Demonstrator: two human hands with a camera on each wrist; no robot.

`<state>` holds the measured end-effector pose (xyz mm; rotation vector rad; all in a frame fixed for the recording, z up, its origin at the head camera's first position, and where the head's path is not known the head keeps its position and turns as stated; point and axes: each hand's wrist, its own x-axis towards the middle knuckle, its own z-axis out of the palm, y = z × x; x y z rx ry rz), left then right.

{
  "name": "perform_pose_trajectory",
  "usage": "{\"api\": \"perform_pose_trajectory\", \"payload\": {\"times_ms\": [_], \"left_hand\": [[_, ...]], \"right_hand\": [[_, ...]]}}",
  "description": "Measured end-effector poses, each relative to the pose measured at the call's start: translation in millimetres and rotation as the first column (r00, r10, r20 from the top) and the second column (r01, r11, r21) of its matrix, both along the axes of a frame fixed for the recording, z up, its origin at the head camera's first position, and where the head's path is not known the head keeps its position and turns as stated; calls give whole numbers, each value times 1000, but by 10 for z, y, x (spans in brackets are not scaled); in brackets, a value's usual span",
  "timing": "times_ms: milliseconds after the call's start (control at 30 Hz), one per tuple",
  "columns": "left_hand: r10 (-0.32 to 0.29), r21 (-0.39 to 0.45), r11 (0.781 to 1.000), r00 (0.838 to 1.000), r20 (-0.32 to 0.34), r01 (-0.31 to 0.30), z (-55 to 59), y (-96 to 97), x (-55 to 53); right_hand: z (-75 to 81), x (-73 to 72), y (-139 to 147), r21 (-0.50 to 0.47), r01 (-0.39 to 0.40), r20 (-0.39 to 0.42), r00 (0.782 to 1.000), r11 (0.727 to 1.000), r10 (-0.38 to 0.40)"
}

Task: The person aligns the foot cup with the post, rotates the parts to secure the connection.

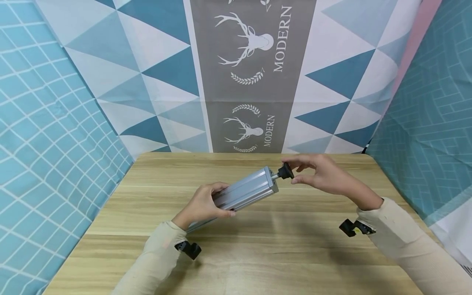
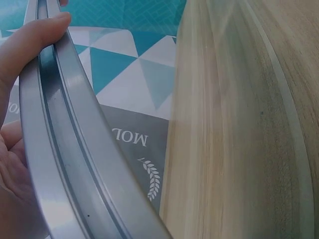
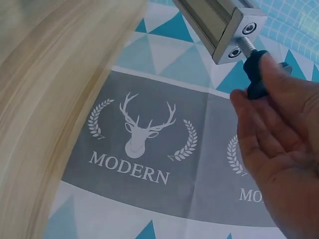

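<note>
My left hand (image 1: 202, 203) grips a long silver aluminium profile (image 1: 251, 187) around its middle, thumb on the near side. The profile slants up to the right over the table, and its rear end is partly hidden behind the left wrist. A groove runs along the profile (image 2: 65, 124) in the left wrist view. At its raised end, a plate with two screws shows in the right wrist view, and a threaded stud (image 3: 245, 47) sticks out between them. On the stud sits a black levelling foot (image 1: 285, 171). My right hand (image 1: 322, 174) pinches this foot between thumb and fingers.
The wooden table (image 1: 280, 254) spreads under both hands. Behind it hangs a patterned cloth (image 1: 254, 88) with deer heads and triangles. A blue grid cloth (image 1: 48, 135) borders the left side, a teal cloth (image 1: 427, 123) the right. Black mounts sit on both sleeved wrists.
</note>
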<state>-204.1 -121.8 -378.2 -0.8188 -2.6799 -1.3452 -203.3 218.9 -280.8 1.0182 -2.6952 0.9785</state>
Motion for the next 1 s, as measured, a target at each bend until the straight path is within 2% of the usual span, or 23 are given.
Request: {"api": "perform_pose_trajectory", "payload": {"times_ms": [67,167,233,300,433,567,667,733,867,1000], "left_hand": [[0,2,1000,1000,-7,0,3,2,0],[-2,10,1000,1000,-12,2,10,7,-1],[0,7,1000,1000,-14,0,10,7,-1],[4,3,1000,1000,-14,-4,4,1,-2],[5,-3,1000,1000,-21,-5,-3,-10,-1],[-6,2,1000,1000,-21,6,-1,-15,-2],[-12,5,1000,1000,-11,12,2,-21,-1],[-16,5,1000,1000,-7,16,6,-22,0],[-17,-1,1000,1000,-15,17,8,-18,1],[-21,2,1000,1000,-19,21,-4,-11,-2]], "right_hand": [[-10,13,-23,-13,72,36,997,997,-72],[-27,34,-62,-46,178,134,976,983,-170],[-33,43,-82,-61,221,181,961,973,-207],[-32,49,-90,-59,232,205,955,971,-215],[0,47,-64,-33,163,177,972,986,-154],[40,15,-11,-14,18,102,995,1000,-16],[60,-11,20,-2,-78,45,996,997,78],[66,-20,31,5,-111,18,994,994,111],[67,-18,22,11,-99,-1,995,995,99],[24,-1,-20,13,17,48,999,1000,-18]]}}
